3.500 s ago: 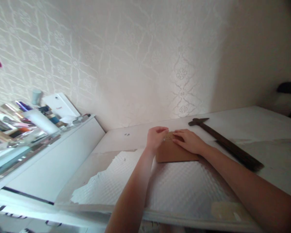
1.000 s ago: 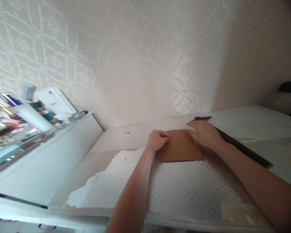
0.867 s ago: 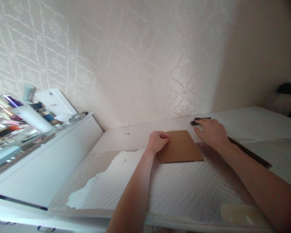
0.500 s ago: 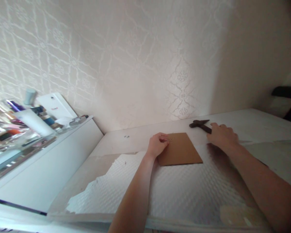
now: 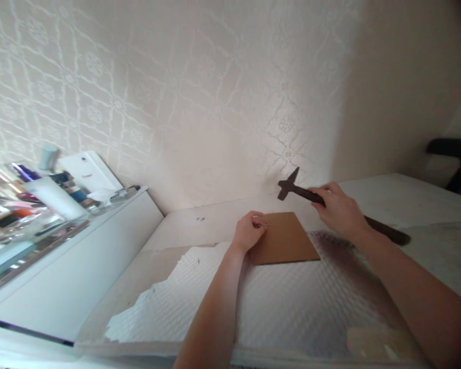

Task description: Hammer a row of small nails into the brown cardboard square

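A brown square board (image 5: 286, 241) with small dots near its far left corner lies on a white textured sheet (image 5: 292, 302) on the table. My left hand (image 5: 247, 230) rests at that corner with fingertips pinched together on something too small to make out. My right hand (image 5: 340, 209) is closed round the handle of a dark hammer (image 5: 292, 188). The hammer is off the table, its head raised above the board's far edge.
The patterned wall (image 5: 215, 102) runs just behind the table (image 5: 426, 205). A white cabinet (image 5: 80, 246) at the left carries several bottles and tubes (image 5: 46, 192). A dark chair part (image 5: 451, 151) shows at the far right. Two tiny dark items (image 5: 200, 219) lie near the wall.
My right hand left the board, moved right to the hammer, gripped its handle and lifted it, head up. My left hand stayed pinched at the board's corner.
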`<state>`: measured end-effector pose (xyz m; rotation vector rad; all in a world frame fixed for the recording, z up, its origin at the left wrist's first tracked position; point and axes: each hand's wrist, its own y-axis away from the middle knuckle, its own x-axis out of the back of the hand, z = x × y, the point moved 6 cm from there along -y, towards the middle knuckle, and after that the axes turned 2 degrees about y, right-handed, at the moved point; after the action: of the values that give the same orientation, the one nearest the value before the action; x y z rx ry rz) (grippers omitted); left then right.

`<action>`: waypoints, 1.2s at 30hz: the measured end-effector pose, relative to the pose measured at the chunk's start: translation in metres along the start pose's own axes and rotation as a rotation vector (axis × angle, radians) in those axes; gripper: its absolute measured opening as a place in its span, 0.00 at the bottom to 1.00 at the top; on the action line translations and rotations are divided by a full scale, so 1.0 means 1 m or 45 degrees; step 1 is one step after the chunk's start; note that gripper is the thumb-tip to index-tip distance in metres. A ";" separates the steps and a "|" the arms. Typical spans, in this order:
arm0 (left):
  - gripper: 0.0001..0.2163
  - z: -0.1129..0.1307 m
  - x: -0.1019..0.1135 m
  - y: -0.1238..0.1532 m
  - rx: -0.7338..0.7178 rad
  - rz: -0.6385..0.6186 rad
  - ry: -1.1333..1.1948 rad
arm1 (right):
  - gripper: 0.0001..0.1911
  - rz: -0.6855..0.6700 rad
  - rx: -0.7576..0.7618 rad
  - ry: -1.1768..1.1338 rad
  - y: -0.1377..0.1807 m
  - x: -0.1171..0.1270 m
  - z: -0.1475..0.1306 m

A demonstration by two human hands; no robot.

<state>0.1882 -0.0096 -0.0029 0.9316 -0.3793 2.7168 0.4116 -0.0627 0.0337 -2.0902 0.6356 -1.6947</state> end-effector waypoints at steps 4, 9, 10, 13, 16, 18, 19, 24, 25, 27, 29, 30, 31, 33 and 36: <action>0.17 0.000 0.001 0.001 -0.009 -0.003 -0.032 | 0.18 0.048 0.341 -0.182 0.003 -0.001 -0.028; 0.19 0.002 -0.001 0.001 -0.061 -0.023 -0.072 | 0.22 0.023 0.531 -0.239 0.011 -0.003 -0.047; 0.19 0.002 -0.001 0.001 -0.062 -0.025 -0.075 | 0.23 0.019 0.537 -0.236 0.011 -0.003 -0.048; 0.19 0.002 -0.001 0.000 -0.064 -0.025 -0.062 | 0.23 0.021 0.527 -0.211 0.011 -0.001 -0.047; 0.19 0.001 -0.001 0.000 -0.070 -0.022 -0.058 | 0.22 0.021 0.520 -0.195 0.011 0.000 -0.046; 0.19 0.001 0.000 0.000 -0.073 -0.017 -0.059 | 0.22 0.023 0.521 -0.194 0.012 0.000 -0.046; 0.19 0.001 0.000 0.000 -0.073 -0.017 -0.059 | 0.22 0.022 0.523 -0.194 0.012 0.000 -0.047; 0.17 0.001 0.000 0.000 -0.057 -0.026 -0.074 | 0.22 -0.005 0.551 -0.190 0.014 -0.001 -0.051; 0.16 0.002 0.000 0.000 -0.055 -0.025 -0.079 | 0.22 -0.013 0.557 -0.186 0.014 -0.001 -0.052; 0.16 0.003 0.001 0.001 -0.052 -0.022 -0.092 | 0.22 -0.019 0.562 -0.170 0.014 -0.001 -0.054; 0.16 0.003 0.001 0.001 -0.055 -0.021 -0.103 | 0.23 -0.019 0.567 -0.144 0.014 -0.001 -0.054; 0.16 0.003 0.001 0.001 -0.060 -0.023 -0.103 | 0.23 -0.018 0.568 -0.129 0.015 -0.001 -0.054; 0.17 0.003 0.001 0.001 -0.068 -0.029 -0.097 | 0.23 -0.017 0.570 -0.116 0.015 -0.001 -0.054; 0.17 0.003 0.001 0.001 -0.081 -0.038 -0.082 | 0.22 0.001 0.570 -0.098 0.015 0.000 -0.054; 0.18 0.002 0.000 0.000 -0.089 -0.042 -0.089 | 0.22 0.067 0.549 -0.090 0.015 0.004 -0.054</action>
<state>0.1895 -0.0103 -0.0012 1.0062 -0.4648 2.6287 0.3576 -0.0773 0.0397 -1.7997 0.2683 -1.5557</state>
